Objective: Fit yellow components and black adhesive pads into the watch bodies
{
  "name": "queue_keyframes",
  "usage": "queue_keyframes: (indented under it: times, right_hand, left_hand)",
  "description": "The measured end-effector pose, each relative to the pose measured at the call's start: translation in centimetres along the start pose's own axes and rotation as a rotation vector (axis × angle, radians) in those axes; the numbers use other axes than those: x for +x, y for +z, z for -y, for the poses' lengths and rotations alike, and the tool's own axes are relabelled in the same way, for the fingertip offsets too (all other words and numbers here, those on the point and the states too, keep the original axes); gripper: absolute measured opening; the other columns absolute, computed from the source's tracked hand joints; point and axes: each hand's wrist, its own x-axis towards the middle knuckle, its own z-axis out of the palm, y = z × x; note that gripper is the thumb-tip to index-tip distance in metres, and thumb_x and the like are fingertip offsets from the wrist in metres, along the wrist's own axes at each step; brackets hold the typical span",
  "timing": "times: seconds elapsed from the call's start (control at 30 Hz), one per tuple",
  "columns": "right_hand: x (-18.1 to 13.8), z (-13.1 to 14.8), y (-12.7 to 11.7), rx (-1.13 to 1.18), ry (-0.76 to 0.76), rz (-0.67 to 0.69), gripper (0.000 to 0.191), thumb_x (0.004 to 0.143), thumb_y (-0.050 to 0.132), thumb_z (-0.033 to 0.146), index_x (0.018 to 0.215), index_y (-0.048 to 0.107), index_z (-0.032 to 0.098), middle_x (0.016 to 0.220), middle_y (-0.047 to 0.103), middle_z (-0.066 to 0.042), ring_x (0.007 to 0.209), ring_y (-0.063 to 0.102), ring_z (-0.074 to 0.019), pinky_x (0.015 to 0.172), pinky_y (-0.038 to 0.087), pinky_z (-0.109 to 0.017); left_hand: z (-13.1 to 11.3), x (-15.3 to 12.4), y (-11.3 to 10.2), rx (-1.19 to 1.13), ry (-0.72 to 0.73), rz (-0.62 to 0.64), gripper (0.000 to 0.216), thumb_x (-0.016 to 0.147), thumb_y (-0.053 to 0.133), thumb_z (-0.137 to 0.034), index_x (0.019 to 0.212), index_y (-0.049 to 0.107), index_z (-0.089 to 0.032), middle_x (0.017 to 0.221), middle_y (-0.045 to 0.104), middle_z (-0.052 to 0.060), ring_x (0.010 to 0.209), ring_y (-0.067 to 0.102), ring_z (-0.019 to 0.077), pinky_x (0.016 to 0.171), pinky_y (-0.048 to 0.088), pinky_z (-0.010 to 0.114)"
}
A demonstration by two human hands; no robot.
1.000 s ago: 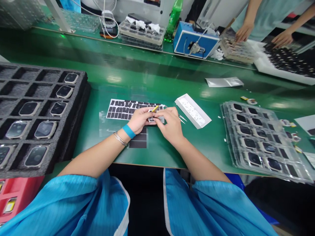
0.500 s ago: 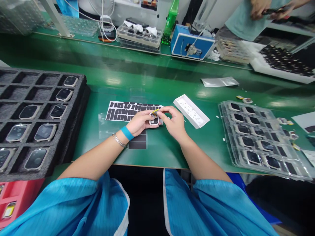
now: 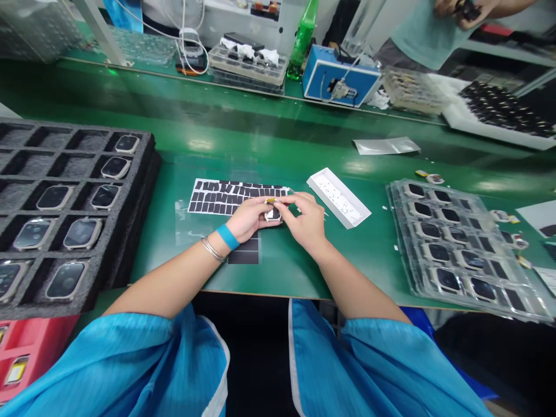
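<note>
My left hand [image 3: 248, 220] is closed around a small smartwatch case [image 3: 273, 215] with its inside showing. Along the case's far edge lies a small yellow-edged part [image 3: 271, 200], its kind too small to tell. The fingertips of my right hand [image 3: 303, 220] are closed on that part and press against the case. A thin light tool [image 3: 326, 214] seems to stick out by the right hand, mostly hidden. Just behind the hands lies a white sheet of black rectangular stickers [image 3: 212, 197]. A dark film strip [image 3: 245, 255] lies below the left wrist.
On the left, a black foam tray [image 3: 145, 174] holds several watches. Clear plastic trays [image 3: 402, 243] with watches lie at right. A white box [image 3: 362, 218] of tiny bits sits right of my hands. Behind stand a blue machine [image 3: 319, 75] and a green bottle [image 3: 299, 46]; another person's hands [image 3: 473, 11] show.
The yellow-edged part was tilted up from the case and now lies flatter along its far edge. My right fingers have lowered onto it. The left hand still holds the case.
</note>
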Motion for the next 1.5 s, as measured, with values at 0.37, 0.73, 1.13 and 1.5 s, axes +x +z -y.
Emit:
queue_keyframes:
  times: [0.37,0.73,1.13,1.5]
  right_hand:
    - [0.0,-1.1,0.3,-0.039,-0.096,0.127,0.013,0.09,0.062,0.027,0.09,0.075,0.032,0.109,0.072,-0.002,0.104,0.061,-0.0248,0.114,0.033,-0.056]
    - [-0.1,-1.9,1.8,0.752,0.416,0.262,0.059,0.072,0.08,0.051,0.121,0.06,0.024,0.113,0.072,-0.008,0.107,0.068,-0.0237,0.093,0.057,-0.041]
    - [-0.1,-1.4,1.5,0.782,0.562,0.206,0.06,0.062,0.088,0.04,0.117,0.066,0.028,0.112,0.073,-0.007,0.104,0.071,-0.0248,0.089,0.061,-0.038]
    - [-0.1,-0.8,1.5,0.819,0.608,0.113,0.045,0.067,0.084,0.049,0.103,0.07,0.025,0.091,0.077,-0.006,0.088,0.074,-0.0219,0.084,0.061,-0.036]
  left_hand:
    - [-0.5,0.1,-0.9,-0.113,0.046,0.034,0.023,0.078,0.065,-0.004,0.098,0.07,-0.014,0.092,0.073,0.003,0.08,0.068,0.0098,0.092,0.054,0.03]
    - [0.1,0.3,-1.3,0.045,0.186,0.115,0.051,0.06,0.088,-0.023,0.107,0.07,-0.016,0.095,0.075,0.007,0.086,0.069,0.0158,0.082,0.056,0.03]
    - [-0.7,-0.1,-1.3,0.022,0.185,0.132,0.045,0.068,0.08,-0.013,0.112,0.07,-0.014,0.094,0.074,0.009,0.081,0.069,0.0169,0.09,0.054,0.041]
    - [-9.4,-18.2,-11.8,0.846,0.808,-0.811,0.064,0.064,0.083,-0.024,0.126,0.065,-0.022,0.111,0.067,0.007,0.106,0.061,0.0232,0.097,0.049,0.036]
